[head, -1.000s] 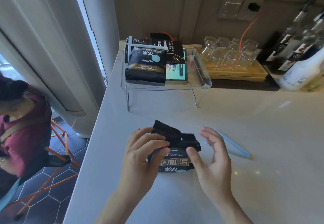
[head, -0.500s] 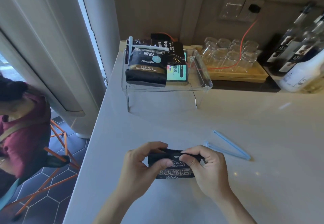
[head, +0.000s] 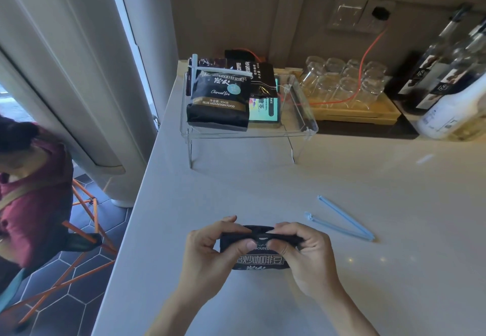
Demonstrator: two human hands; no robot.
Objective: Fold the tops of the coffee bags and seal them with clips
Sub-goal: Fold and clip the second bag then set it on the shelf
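- Coffee bag in the head view is black with white letters. It lies on the pale counter, close to the near edge and a bit left of the middle.
- Its top is folded down into a flat dark strip.
- Left hand pinches the left part of the folded strip, thumb in front and fingers curled over the back.
- Right hand pinches the right part the same way. Both hands are clamped on the bag, and the two thumbs almost meet in the middle.
- Blue clip lies on the counter to the right of the bag, near it but not touching. Its two thin arms are spread apart like a V, joined at the right end.
- Clear stand sits toward the far left corner of the counter. A second black coffee bag stands on it with a white clip across its top. More packs are behind and beside it.
- Glasses sit upside down on a wooden tray by the far edge, right of the stand.
- Bottles stand at the far right corner.
- A person in a red top is off the left side, down by the floor.
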